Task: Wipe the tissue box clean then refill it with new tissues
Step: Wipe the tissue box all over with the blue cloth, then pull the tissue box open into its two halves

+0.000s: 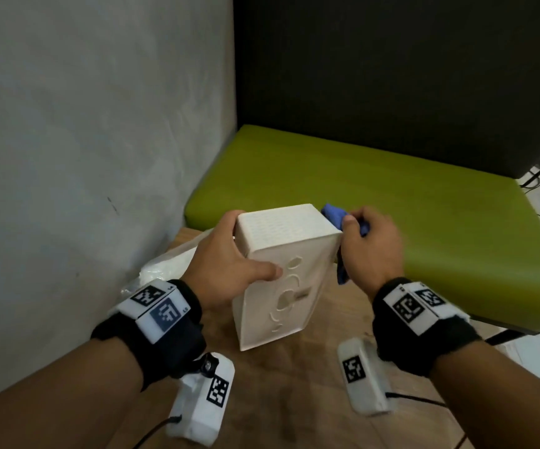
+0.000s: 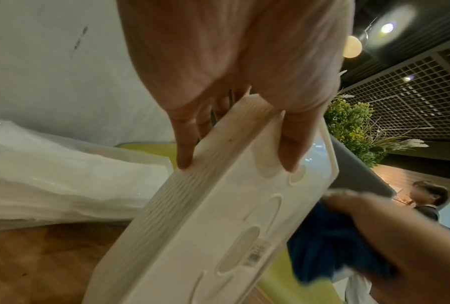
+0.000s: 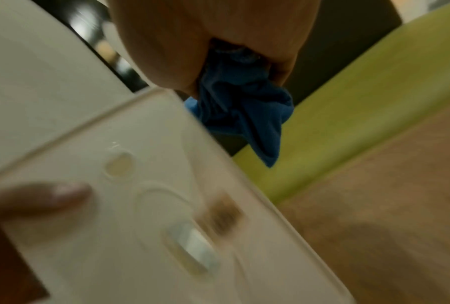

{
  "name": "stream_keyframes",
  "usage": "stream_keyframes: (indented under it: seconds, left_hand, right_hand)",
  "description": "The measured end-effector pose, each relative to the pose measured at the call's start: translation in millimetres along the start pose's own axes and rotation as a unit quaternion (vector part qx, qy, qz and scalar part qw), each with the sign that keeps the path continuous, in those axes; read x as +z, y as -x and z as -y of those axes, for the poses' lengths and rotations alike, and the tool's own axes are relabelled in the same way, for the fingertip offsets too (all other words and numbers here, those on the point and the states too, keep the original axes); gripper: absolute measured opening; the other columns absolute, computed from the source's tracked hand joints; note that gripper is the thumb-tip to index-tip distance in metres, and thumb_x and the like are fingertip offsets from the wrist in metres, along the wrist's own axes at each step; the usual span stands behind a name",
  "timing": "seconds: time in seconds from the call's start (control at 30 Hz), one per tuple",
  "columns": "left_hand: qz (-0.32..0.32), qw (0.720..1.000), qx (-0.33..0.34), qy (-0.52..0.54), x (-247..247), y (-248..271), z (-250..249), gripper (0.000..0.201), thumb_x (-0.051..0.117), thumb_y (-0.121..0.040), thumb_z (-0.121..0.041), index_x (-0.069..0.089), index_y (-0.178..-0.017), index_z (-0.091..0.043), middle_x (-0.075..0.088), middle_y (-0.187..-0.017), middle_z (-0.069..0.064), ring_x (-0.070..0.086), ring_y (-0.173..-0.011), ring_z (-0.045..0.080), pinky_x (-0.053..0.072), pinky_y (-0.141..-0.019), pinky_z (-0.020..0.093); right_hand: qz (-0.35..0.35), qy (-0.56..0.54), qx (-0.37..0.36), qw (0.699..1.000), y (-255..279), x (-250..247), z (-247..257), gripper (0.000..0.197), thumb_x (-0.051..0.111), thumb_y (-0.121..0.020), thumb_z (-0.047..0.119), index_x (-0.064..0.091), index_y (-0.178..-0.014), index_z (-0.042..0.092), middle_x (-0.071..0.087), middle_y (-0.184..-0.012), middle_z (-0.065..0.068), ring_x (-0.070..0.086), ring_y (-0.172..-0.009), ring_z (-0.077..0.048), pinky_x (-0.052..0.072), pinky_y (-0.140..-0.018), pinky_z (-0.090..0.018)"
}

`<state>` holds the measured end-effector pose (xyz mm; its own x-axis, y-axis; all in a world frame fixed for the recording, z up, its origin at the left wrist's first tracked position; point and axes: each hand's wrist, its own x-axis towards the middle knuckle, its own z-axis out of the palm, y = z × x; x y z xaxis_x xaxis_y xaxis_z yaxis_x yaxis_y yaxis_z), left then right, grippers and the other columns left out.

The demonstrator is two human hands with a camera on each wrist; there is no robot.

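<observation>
A white plastic tissue box [image 1: 278,277] stands on end on the wooden table [image 1: 294,384], its underside with moulded ovals facing me. My left hand [image 1: 229,257] grips its upper left side, thumb across the underside and fingers [image 2: 184,152] on the ribbed wall. My right hand [image 1: 369,251] holds a bunched blue cloth [image 1: 333,213] against the box's right side near the top. In the left wrist view the box [image 2: 213,216] slants across the frame with the cloth [image 2: 322,242] at its right. The right wrist view, blurred, shows the cloth [image 3: 244,107] hanging from the hand beside the box [image 3: 140,205].
A clear plastic pack of white tissues [image 1: 165,260] lies on the table behind my left hand, against the grey wall [image 1: 84,140]. A green bench cushion [image 1: 391,205] runs beyond the table edge, with a dark backrest [image 1: 391,59]. A person [image 2: 426,197] stands far off.
</observation>
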<state>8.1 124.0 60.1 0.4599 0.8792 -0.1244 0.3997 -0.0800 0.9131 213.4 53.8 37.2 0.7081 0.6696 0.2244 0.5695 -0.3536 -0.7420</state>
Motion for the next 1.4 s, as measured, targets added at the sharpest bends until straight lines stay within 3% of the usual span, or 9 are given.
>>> stream_keyframes:
  seconds: [0.23, 0.47, 0.57, 0.63, 0.73, 0.87, 1.0, 1.1, 1.4]
  left_hand:
    - [-0.05, 0.997, -0.026, 0.048, -10.9, -5.4, -18.5, 0.088, 0.085, -0.055, -0.032, 0.042, -0.131, -0.036, 0.064, -0.113, -0.011, 0.064, -0.104, 0.014, 0.058, -0.089, 0.049]
    - [-0.057, 0.998, -0.009, 0.003, 3.0, -2.1, -17.9, 0.084, 0.089, -0.061, -0.028, 0.041, -0.131, -0.031, 0.063, -0.117, -0.008, 0.062, -0.107, 0.016, 0.055, -0.094, 0.044]
    - [-0.063, 0.997, 0.004, -0.032, 11.1, 0.2, -13.2, 0.085, 0.088, -0.061, -0.033, 0.039, -0.129, -0.032, 0.058, -0.123, -0.005, 0.058, -0.111, 0.019, 0.053, -0.095, 0.044]
    - [-0.071, 0.996, 0.01, -0.053, 16.4, 2.0, -13.2, 0.086, 0.089, -0.061, -0.033, 0.037, -0.13, -0.03, 0.055, -0.127, -0.003, 0.054, -0.113, 0.018, 0.05, -0.096, 0.039]
    - [-0.08, 0.993, 0.015, -0.08, 21.3, 5.0, -15.0, 0.09, 0.089, -0.063, -0.031, 0.035, -0.135, -0.025, 0.049, -0.13, -0.001, 0.047, -0.11, 0.013, 0.042, -0.091, 0.029]
    - [-0.064, 0.992, 0.001, -0.105, 24.6, 9.2, -20.7, 0.091, 0.089, -0.065, -0.032, 0.032, -0.136, -0.019, 0.042, -0.135, 0.003, 0.046, -0.114, 0.018, 0.04, -0.09, 0.028]
    - [-0.023, 0.989, -0.013, -0.142, 23.5, 13.7, -29.4, 0.093, 0.089, -0.065, -0.032, 0.028, -0.135, -0.018, 0.037, -0.136, 0.004, 0.042, -0.11, 0.014, 0.038, -0.085, 0.025]
    - [0.005, 0.984, -0.005, -0.176, 18.5, 16.1, -33.0, 0.102, 0.09, -0.061, -0.037, 0.024, -0.136, -0.02, 0.034, -0.134, 0.001, 0.037, -0.109, 0.012, 0.036, -0.086, 0.025]
    - [0.147, 0.915, 0.068, -0.37, -10.5, 3.1, -48.5, 0.14, 0.087, -0.038, -0.066, 0.009, -0.149, -0.029, 0.018, -0.143, -0.006, 0.033, -0.135, 0.021, 0.04, -0.109, 0.04]
  right_hand:
    - [0.088, 0.118, 0.072, 0.986, 77.1, 13.5, -63.0, 0.005, 0.059, -0.088, 0.018, 0.063, -0.087, 0.015, 0.061, -0.096, -0.015, 0.056, -0.092, -0.036, 0.044, -0.079, -0.039]
    - [0.286, 0.317, 0.119, 0.896, 142.1, 15.4, -89.6, 0.027, 0.05, -0.093, 0.04, 0.055, -0.115, 0.026, 0.044, -0.135, -0.005, 0.047, -0.117, -0.028, 0.038, -0.1, -0.037]
    - [0.261, 0.387, 0.107, 0.878, 142.7, 10.2, -77.4, 0.032, 0.046, -0.088, 0.053, 0.057, -0.112, 0.034, 0.05, -0.132, 0.006, 0.044, -0.123, -0.026, 0.036, -0.099, -0.042]
    - [0.17, 0.315, 0.07, 0.931, 126.8, 7.2, -58.2, 0.022, 0.051, -0.087, 0.048, 0.06, -0.101, 0.033, 0.058, -0.117, 0.005, 0.052, -0.112, -0.025, 0.041, -0.091, -0.04]
    - [0.049, 0.01, 0.019, 0.999, 87.7, -1.5, -16.4, 0.01, 0.058, -0.091, 0.033, 0.06, -0.085, 0.026, 0.065, -0.091, 0.002, 0.062, -0.084, -0.02, 0.049, -0.072, -0.036]
    - [0.076, -0.189, 0.036, 0.978, 49.9, -17.7, 41.8, 0.03, 0.055, -0.094, 0.042, 0.066, -0.082, 0.017, 0.071, -0.08, -0.001, 0.066, -0.076, -0.017, 0.053, -0.068, -0.033]
    - [0.143, -0.175, 0.123, 0.966, 40.1, -21.5, 54.7, 0.048, 0.065, -0.08, 0.06, 0.065, -0.068, 0.013, 0.062, -0.062, 0.007, 0.057, -0.06, -0.01, 0.047, -0.062, -0.031]
    - [0.192, -0.163, 0.196, 0.948, 40.6, -25.7, 52.7, 0.053, 0.07, -0.074, 0.063, 0.069, -0.076, 0.01, 0.066, -0.068, 0.006, 0.059, -0.064, -0.012, 0.052, -0.066, -0.034]
    - [0.317, -0.251, 0.332, 0.852, 37.7, -23.5, 56.9, 0.025, 0.072, -0.074, 0.037, 0.063, -0.089, 0.019, 0.051, -0.079, 0.006, 0.046, -0.069, -0.013, 0.04, -0.058, -0.027]
